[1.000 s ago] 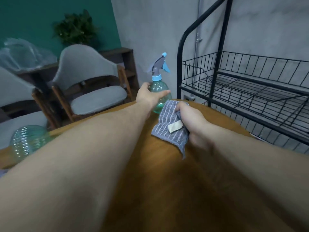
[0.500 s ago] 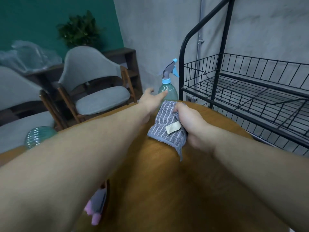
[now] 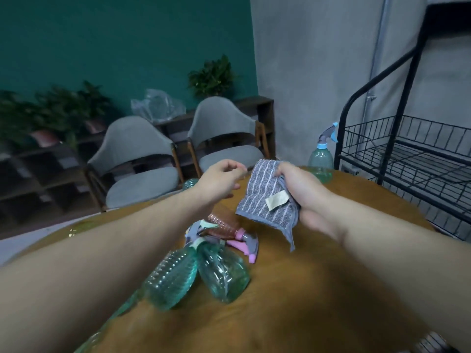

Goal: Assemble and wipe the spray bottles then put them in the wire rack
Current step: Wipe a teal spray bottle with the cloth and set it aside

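Two hands above table point(image 3: 318, 289) — right hand point(image 3: 303, 192) fingers clutch striped cloth point(image 3: 265, 194), left hand point(image 3: 219, 182) loosely curled, holding nothing.

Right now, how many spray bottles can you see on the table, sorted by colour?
Green bottles: 3, one upright with a blue sprayer by the rack, two lying down
Pink bottle: 1, lying down
Total: 4 clearly visible; other green shapes at the table's edges are too hidden to count.

One head-worn wide view looks forward and down, close over the table point(image 3: 318, 289).
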Motion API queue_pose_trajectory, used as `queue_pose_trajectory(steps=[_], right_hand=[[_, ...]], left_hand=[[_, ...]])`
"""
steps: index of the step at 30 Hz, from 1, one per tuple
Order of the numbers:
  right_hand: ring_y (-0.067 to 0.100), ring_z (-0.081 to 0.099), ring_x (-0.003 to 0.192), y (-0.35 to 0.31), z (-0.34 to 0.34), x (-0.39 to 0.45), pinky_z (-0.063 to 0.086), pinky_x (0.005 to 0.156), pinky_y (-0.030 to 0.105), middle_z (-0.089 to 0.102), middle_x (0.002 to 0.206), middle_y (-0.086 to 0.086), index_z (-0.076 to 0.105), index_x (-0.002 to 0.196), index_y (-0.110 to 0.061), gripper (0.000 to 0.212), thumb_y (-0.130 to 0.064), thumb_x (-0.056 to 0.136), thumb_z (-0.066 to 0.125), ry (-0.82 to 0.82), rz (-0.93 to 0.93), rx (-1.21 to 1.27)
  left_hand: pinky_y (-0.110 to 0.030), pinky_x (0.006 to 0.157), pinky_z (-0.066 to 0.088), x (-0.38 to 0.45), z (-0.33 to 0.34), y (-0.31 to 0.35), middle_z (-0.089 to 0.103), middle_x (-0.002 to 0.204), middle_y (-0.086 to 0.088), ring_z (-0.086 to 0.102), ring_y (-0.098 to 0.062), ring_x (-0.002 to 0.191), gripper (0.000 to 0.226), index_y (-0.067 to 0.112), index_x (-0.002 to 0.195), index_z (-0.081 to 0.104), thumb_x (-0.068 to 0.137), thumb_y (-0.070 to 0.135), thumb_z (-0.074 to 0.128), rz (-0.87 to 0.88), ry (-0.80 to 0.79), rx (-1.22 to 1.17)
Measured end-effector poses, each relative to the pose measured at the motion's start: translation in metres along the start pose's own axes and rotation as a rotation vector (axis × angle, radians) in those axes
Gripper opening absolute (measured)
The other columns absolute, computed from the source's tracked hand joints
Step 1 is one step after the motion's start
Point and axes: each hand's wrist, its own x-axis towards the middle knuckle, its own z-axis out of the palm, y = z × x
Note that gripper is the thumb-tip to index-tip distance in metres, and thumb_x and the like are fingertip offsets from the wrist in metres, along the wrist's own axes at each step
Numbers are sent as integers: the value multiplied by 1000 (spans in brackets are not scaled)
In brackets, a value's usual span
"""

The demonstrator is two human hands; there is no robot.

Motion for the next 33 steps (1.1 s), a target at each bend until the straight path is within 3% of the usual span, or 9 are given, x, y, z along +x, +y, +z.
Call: queue_pose_trajectory(steps=[3, 10, 14, 17, 21, 24, 27, 30, 33], right_hand=[[30, 67, 71, 3, 24, -32, 57, 79, 48, 70, 83, 14, 63, 94, -13, 17, -25, 91, 51, -51, 1, -42], [36, 63, 74, 17, 63, -94, 49, 71, 52, 65, 75, 14, 61, 90, -15, 19, -31, 87, 52, -106, -8, -103], [30, 64, 65, 27, 80, -114, 49, 72, 44, 65, 67, 9, 59, 84, -17, 14, -29, 87, 52, -114, -21, -104], [22, 62, 45, 33, 94, -124, 53, 54, 29, 63, 52, 4, 57, 83, -15, 14, -23, 92, 49, -135, -19, -115], [22, 62, 46, 41, 115, -133, 53, 53, 28, 64, 51, 4, 59, 85, -14, 15, -24, 92, 51, -147, -14, -155], [23, 62, 48, 47, 129, -132, 53, 55, 29, 64, 53, 4, 59, 87, -13, 14, -25, 92, 52, -158, -2, -170], [24, 64, 53, 55, 139, -131, 54, 54, 30, 66, 59, 5, 60, 90, -13, 15, -26, 92, 52, -181, 30, -189], [26, 66, 57, 61, 152, -128, 56, 59, 32, 68, 62, 6, 61, 94, -13, 17, -26, 92, 52, -186, 49, -211], [27, 66, 60, 65, 161, -124, 57, 63, 35, 69, 64, 7, 62, 92, -12, 16, -25, 92, 53, -172, 59, -216]], left_hand=[[-29, 77, 50, -50, -33, -6, 67, 107, 5, 64, -13, 90, 4, 27, 103, 63, 100, 29, 61, 15, 1, 45], [-35, 73, 46, -140, -89, -36, 66, 91, -6, 55, -20, 80, 4, 22, 102, 66, 98, 23, 65, -34, 42, 90], [-34, 62, 47, -173, -113, -59, 62, 90, -6, 53, -22, 75, 11, 15, 109, 65, 99, 20, 63, -72, 59, 101], [-18, 53, 44, -188, -136, -81, 64, 84, -3, 54, -15, 64, 10, 15, 104, 64, 97, 22, 67, -82, 161, 177], [-30, 62, 40, -198, -168, -114, 57, 69, 4, 50, -17, 63, 31, 19, 86, 54, 90, 44, 73, -200, 278, 306], [-36, 74, 48, -199, -188, -135, 62, 84, 3, 57, -19, 79, 51, 21, 89, 50, 82, 68, 69, -324, 277, 422], [-48, 101, 49, -194, -199, -152, 64, 119, -7, 56, -31, 116, 74, 21, 117, 57, 79, 85, 56, -459, 273, 578], [-51, 114, 36, -186, -207, -167, 49, 147, -14, 41, -38, 137, 98, 18, 145, 49, 80, 90, 43, -594, 285, 594], [-49, 114, 36, -181, -211, -175, 38, 153, -15, 34, -38, 141, 102, 12, 153, 37, 83, 85, 49, -683, 359, 555]])
